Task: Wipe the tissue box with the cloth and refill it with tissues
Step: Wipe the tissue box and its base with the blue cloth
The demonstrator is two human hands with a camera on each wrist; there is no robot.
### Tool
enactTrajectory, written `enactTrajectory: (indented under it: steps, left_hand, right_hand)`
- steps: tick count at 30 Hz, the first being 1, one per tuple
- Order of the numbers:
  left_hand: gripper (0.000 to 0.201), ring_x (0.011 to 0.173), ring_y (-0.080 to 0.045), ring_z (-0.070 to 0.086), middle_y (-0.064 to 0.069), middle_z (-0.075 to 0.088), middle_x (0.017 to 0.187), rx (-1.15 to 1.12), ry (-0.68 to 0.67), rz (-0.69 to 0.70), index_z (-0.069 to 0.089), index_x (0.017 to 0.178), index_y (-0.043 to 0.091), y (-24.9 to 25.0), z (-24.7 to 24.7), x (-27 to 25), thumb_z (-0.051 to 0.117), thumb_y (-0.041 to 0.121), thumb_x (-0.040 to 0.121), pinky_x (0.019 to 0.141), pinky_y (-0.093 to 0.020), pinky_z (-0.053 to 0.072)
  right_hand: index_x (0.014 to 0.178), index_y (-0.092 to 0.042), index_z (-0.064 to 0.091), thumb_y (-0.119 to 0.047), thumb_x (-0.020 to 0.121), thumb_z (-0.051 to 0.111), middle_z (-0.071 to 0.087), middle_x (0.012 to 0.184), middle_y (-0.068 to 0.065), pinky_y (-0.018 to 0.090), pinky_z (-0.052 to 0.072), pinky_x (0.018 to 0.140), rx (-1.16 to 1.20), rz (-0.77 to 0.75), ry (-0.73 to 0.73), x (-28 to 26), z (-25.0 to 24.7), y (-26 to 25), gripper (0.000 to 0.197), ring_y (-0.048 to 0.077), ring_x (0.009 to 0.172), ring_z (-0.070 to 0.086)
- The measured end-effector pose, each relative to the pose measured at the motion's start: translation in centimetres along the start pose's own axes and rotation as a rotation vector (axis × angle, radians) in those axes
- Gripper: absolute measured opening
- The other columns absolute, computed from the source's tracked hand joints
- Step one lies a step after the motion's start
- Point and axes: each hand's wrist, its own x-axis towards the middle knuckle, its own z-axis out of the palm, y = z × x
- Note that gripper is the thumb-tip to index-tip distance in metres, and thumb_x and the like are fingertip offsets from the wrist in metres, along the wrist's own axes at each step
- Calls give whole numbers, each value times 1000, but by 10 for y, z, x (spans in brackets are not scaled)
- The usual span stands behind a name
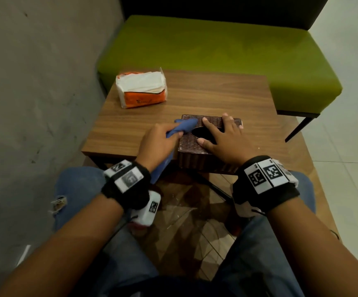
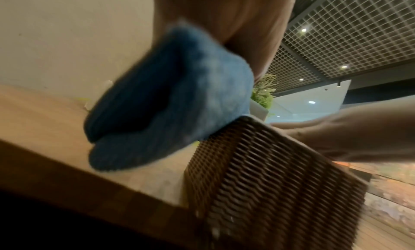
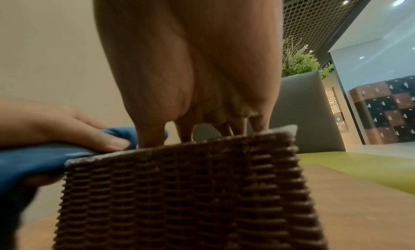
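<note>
A brown woven tissue box (image 1: 190, 144) (image 2: 265, 183) (image 3: 179, 191) sits at the near edge of the wooden table (image 1: 216, 97), its oval slot facing up. My right hand (image 1: 221, 138) lies flat on the box top with fingers spread, partly covering the slot. My left hand (image 1: 158, 142) grips a bunched blue cloth (image 1: 183, 126) (image 2: 170, 94) (image 3: 33, 161) and presses it on the box's top left corner. A tail of the cloth hangs below the table edge. An orange and white pack of tissues (image 1: 141, 90) lies at the table's far left.
A green cushioned bench (image 1: 216, 43) stands behind the table, a grey wall (image 1: 34, 82) runs along the left. My knees in jeans are under the near edge. A potted plant (image 3: 300, 62) shows in the right wrist view.
</note>
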Motion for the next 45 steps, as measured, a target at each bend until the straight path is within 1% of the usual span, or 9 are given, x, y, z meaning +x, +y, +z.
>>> enactTrajectory:
  steps: [4, 8, 14, 20, 25, 30, 35, 40, 45]
  left_hand:
    - [22, 97, -24, 65, -12, 72, 105, 0, -40, -28, 70, 107, 10, 6, 3, 32, 59, 13, 88, 86, -46, 50]
    - [18, 92, -21, 65, -10, 72, 97, -11, -8, -65, 71, 103, 11, 7, -1, -18, 62, 13, 87, 81, -36, 50]
    - [19, 84, -19, 63, -3, 70, 92, 51, 35, -11, 70, 101, 18, 4, 0, -53, 58, 25, 88, 73, -41, 52]
    - [32, 95, -21, 63, 1, 68, 110, 227, -41, 34, 64, 117, 33, -6, -10, -8, 52, 26, 88, 77, -44, 52]
    - [21, 78, -19, 60, 6, 66, 77, 188, -90, -4, 70, 100, 25, 2, -9, 17, 54, 21, 87, 64, -35, 45]
    - [42, 100, -20, 64, -1, 71, 110, 105, -63, -14, 63, 119, 31, 3, 2, 7, 50, 36, 79, 85, -40, 52]
    - [24, 80, -17, 64, -3, 71, 90, 123, -111, 64, 69, 103, 22, 7, 8, -42, 55, 31, 87, 71, -45, 52]
    - [22, 78, -21, 63, -2, 70, 84, 223, -61, -14, 69, 106, 28, 6, -1, 4, 56, 29, 88, 62, -31, 43]
    - [18, 79, -21, 65, -4, 72, 83, 170, -69, -34, 72, 93, 21, 5, 1, 25, 57, 26, 87, 73, -44, 53]
  right_hand:
    - [153, -36, 5, -59, 96, 30, -9, 161, 17, 47, 0, 119, -6, 42, 3, 0, 0, -2, 66, 30, 149, -9]
    - [154, -35, 2, -59, 97, 28, -10, 161, 18, 48, 0, 119, -28, 52, -4, -1, 0, -5, 67, 29, 149, -10]
    - [154, -33, 6, -63, 95, 25, 3, 159, 22, 51, 11, 117, -102, 83, 43, -2, -1, -11, 69, 36, 148, 4]
    - [142, -19, 40, -64, 85, 53, 36, 139, 24, 43, 34, 103, -167, 131, 47, 1, -24, -11, 74, 39, 129, 34]
    - [153, -28, 17, -35, 94, 57, 11, 161, 13, 38, 15, 117, 43, -172, -29, 0, -15, -10, 71, 30, 148, 13]
    - [153, -28, 19, -43, 97, 49, 9, 162, 11, 39, 14, 118, 37, -100, -19, 7, -10, -9, 66, 30, 148, 12]
    - [153, -27, 20, -41, 96, 52, 13, 161, 13, 42, 18, 117, -25, -94, -7, 8, -13, -14, 67, 34, 145, 17]
    - [154, -28, 5, -44, 94, 54, -1, 163, 8, 40, 13, 118, -132, -137, -202, 8, -33, -7, 79, 32, 148, 7]
    - [154, -28, 5, -45, 92, 57, -4, 163, 8, 40, 11, 119, -122, -126, -204, 10, -29, -5, 83, 30, 149, 5]
